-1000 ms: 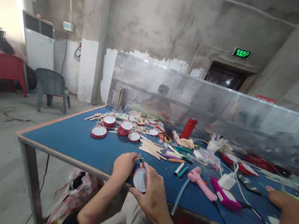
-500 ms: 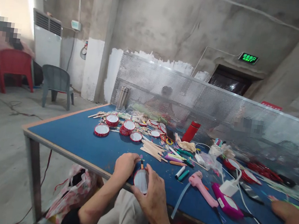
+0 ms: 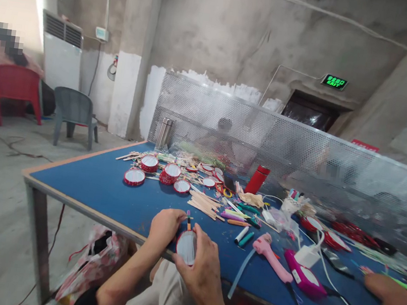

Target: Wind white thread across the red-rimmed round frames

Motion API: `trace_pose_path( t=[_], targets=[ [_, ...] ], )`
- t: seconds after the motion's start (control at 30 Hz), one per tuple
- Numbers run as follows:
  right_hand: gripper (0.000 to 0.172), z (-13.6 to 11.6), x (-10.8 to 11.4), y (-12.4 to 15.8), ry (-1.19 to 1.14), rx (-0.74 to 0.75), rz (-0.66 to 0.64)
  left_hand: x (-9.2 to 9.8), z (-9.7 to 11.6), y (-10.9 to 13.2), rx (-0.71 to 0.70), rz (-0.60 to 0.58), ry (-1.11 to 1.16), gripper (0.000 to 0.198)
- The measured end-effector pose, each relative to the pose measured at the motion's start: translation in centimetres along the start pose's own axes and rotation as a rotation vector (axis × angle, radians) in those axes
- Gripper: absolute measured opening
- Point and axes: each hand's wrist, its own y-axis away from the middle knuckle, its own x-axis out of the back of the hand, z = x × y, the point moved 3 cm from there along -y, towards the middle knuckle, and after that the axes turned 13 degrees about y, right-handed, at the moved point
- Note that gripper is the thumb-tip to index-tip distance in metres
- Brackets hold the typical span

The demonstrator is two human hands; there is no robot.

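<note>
My right hand grips a small round drum-like piece with a pale face and red rim, tilted at the table's front edge. From its top sticks out a short stick with orange, dark and purple bands. My left hand is closed just left of the piece, its fingertips pinched close by the stick; what lies between them is hidden. Right of my hands lie a pink glue gun with a clear glue stick and a purple device with a white plug. Pale wooden sticks lie beyond my hands.
On the blue table are several red-rimmed round pieces, markers, a red bottle and a steel flask. A perforated metal screen stands behind. Another person's arm reaches in at right; cables cross there.
The whole view has shifted slightly, so the things appear a little further left. My hands keep the same hold on the round piece.
</note>
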Motion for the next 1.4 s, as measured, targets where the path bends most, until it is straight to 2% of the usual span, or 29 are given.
trace_pose_path(
  t=[0.53, 0.87, 1.4],
  targets=[
    [0.070, -0.32, 0.01, 0.12, 0.018, -0.024, 0.059, -0.05, 0.01, -0.09, 0.038, -0.017, 0.001, 0.024],
    [0.075, -0.38, 0.27, 0.15, -0.002, -0.008, 0.062, -0.07, -0.05, -0.12, 0.028, -0.025, -0.007, 0.027],
    [0.073, -0.53, 0.30, 0.01, 0.011, -0.011, 0.096, 0.00, 0.16, -0.03, 0.036, -0.023, -0.042, 0.028]
  ],
)
